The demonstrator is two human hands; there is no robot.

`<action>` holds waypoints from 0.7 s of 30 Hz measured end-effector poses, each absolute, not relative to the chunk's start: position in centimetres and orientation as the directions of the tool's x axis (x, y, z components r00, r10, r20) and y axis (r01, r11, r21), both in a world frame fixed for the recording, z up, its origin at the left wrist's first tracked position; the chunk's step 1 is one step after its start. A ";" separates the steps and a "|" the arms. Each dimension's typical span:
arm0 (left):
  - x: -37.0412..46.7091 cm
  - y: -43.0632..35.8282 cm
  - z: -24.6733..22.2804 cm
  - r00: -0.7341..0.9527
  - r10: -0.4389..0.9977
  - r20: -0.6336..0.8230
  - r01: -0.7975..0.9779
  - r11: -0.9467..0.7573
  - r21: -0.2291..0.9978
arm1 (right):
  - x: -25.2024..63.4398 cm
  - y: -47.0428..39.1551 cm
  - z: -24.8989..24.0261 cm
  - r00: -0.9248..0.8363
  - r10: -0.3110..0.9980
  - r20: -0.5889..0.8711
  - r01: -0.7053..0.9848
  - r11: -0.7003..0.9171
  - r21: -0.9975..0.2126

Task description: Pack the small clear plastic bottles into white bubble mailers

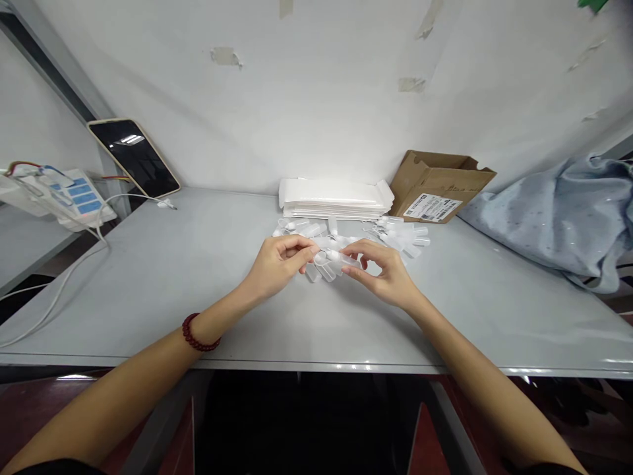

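Note:
Several small translucent plastic pieces with white ends (325, 269) lie in a loose pile at the middle of the grey table (198, 264). My left hand (284, 262) is at the pile's left side, thumb and forefinger pinched at a thin ring or loop too small to make out well. From the right, my right hand (378, 269) grips one translucent piece (346, 259) between thumb and fingers, its white end pointing left towards my left fingertips. A second cluster of similar pieces (405, 236) rests beyond my right hand.
Behind the pile, flat white packages (336, 196) are stacked against the wall. An open cardboard box (440, 186) stands right of them, with a pale blue bag (558, 218) beyond. A phone (136, 157), a power strip (74, 198) and a white cable (69, 277) are at the left.

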State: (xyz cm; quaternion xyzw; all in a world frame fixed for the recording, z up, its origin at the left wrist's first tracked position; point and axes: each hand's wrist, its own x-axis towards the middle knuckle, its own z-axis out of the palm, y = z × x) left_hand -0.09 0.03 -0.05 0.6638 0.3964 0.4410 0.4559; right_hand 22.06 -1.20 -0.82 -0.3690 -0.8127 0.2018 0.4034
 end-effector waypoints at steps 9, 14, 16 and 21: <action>0.0 0.0 -0.4 0.285 0.914 0.288 0.214 -0.353 0.911 | 22.1 -1.2 -0.8 -0.396 0.739 0.545 0.445 0.673 -0.590; 0.0 0.0 -0.6 0.293 0.913 0.284 0.214 -0.352 0.911 | 22.1 -1.2 -0.9 -0.394 0.737 0.549 0.443 0.675 -0.590; 0.1 0.0 -0.6 0.294 0.913 0.284 0.209 -0.352 0.913 | 22.0 -1.2 -0.9 -0.391 0.742 0.545 0.447 0.671 -0.592; 0.1 0.0 -0.5 0.292 0.912 0.287 0.199 -0.351 0.915 | 21.8 -1.4 -0.9 -0.393 0.762 0.515 0.462 0.648 -0.606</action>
